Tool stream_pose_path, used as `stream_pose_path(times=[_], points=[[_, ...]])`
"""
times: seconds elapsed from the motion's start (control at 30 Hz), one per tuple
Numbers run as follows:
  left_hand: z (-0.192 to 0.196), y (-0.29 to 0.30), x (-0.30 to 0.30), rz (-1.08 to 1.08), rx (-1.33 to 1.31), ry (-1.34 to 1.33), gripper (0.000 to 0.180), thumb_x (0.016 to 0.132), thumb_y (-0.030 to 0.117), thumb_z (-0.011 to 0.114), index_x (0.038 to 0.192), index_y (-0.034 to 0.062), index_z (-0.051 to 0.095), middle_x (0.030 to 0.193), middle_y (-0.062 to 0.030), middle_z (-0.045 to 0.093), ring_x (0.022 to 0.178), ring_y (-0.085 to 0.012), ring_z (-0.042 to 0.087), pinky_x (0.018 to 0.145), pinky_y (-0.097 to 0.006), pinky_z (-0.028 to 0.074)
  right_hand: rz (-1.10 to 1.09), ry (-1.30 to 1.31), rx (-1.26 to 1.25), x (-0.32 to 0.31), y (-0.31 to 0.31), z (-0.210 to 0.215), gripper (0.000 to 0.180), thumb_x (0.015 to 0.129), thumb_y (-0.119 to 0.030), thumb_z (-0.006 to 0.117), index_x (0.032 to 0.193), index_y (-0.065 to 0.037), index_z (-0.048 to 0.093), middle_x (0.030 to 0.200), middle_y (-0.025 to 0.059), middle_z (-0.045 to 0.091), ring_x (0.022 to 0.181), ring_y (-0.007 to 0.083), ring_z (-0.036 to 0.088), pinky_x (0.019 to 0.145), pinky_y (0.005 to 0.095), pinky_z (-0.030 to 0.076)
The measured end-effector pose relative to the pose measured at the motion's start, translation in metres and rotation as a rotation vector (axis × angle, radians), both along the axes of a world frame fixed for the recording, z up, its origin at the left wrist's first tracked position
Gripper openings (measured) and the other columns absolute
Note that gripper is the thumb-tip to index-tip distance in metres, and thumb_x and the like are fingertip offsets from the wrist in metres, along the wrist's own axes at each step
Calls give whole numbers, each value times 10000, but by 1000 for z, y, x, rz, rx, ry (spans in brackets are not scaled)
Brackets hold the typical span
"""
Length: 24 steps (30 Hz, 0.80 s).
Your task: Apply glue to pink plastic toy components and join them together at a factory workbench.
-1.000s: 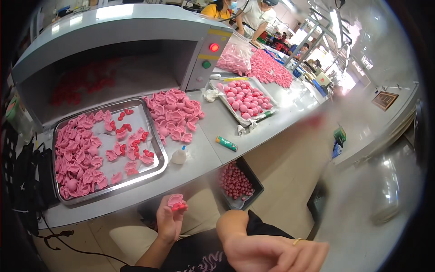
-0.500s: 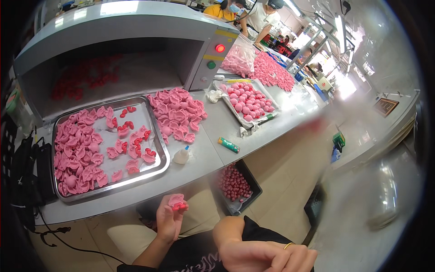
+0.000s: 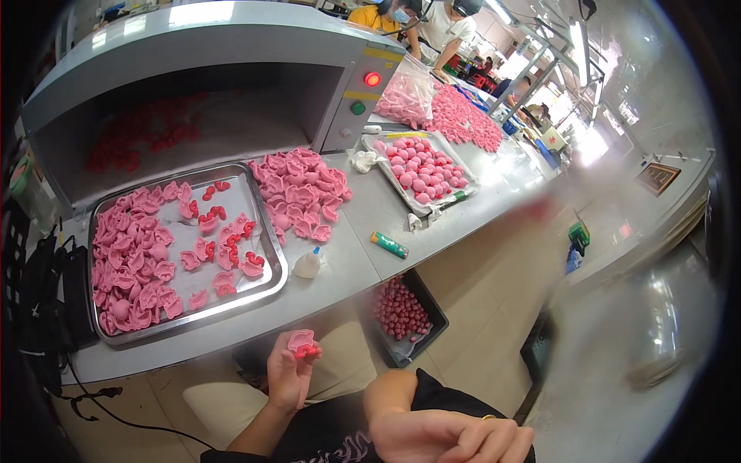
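My left hand is closed on a small pink cupped piece with wavy edges, held upright between thumb and fingers above my lap. A bright red part shows at the pink piece's lower edge, against my fingertips. Low in the picture, my right hand is raised close in front of me, its fingers curled together; whatever they hold, if anything, is hidden. A ring sits on one finger. Ahead of my left hand lies a metal tray with many similar pink pieces and several red parts.
Beyond the tray stands a grey open-fronted machine with a lit red lamp. Loose pink pieces, a small white bottle, a green tube and a tray of pink balls are on the table. Below, a dark bin holds red balls.
My right hand has shifted slightly left and down, its fingers a little more curled. My left hand keeps hold of the pink piece, almost unmoved.
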<state>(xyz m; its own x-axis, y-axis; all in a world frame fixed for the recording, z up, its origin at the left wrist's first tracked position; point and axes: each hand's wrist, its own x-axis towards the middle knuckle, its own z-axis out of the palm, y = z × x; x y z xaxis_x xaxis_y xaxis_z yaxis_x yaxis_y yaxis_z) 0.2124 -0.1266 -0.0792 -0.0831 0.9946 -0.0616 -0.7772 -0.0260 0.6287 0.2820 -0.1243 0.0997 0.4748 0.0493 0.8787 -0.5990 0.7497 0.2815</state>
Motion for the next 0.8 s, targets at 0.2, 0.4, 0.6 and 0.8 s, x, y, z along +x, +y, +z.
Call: stream_pose_path(times=[0.2, 0.4, 0.6, 0.8], points=[[1, 2, 2, -11, 12, 8, 571, 763, 533, 483, 1018, 24, 437, 860, -70, 520, 774, -133, 513, 721, -241, 416, -180, 11, -139, -5, -3, 1, 65, 776, 0, 531, 753, -48, 494, 803, 16, 462, 726, 156, 411, 624, 258, 325], [-5, 1, 0, -27, 34, -33, 560, 780, 491, 494, 1041, 0, 433, 898, -86, 528, 828, -147, 522, 769, -262, 415, -202, 111, -120, -3, 0, 1, 106, 750, 4, 559, 707, -72, 497, 780, -15, 464, 745, 135, 405, 644, 254, 302], [-1, 3, 3, -24, 18, -3, 555, 776, 508, 487, 1020, 12, 436, 863, -75, 513, 785, -136, 506, 728, -247, 417, -292, 45, -168, 5, 0, -5, 126, 745, 6, 565, 703, -89, 493, 767, -24, 458, 762, 135, 404, 656, 264, 300], [2, 2, 6, 4, -5, 22, 540, 779, 514, 473, 1006, 25, 436, 847, -54, 495, 763, -125, 492, 695, -241, 416, -252, 171, -131, 1, 2, 4, 102, 754, -18, 571, 717, -89, 508, 784, -27, 469, 805, 137, 404, 681, 280, 293]])
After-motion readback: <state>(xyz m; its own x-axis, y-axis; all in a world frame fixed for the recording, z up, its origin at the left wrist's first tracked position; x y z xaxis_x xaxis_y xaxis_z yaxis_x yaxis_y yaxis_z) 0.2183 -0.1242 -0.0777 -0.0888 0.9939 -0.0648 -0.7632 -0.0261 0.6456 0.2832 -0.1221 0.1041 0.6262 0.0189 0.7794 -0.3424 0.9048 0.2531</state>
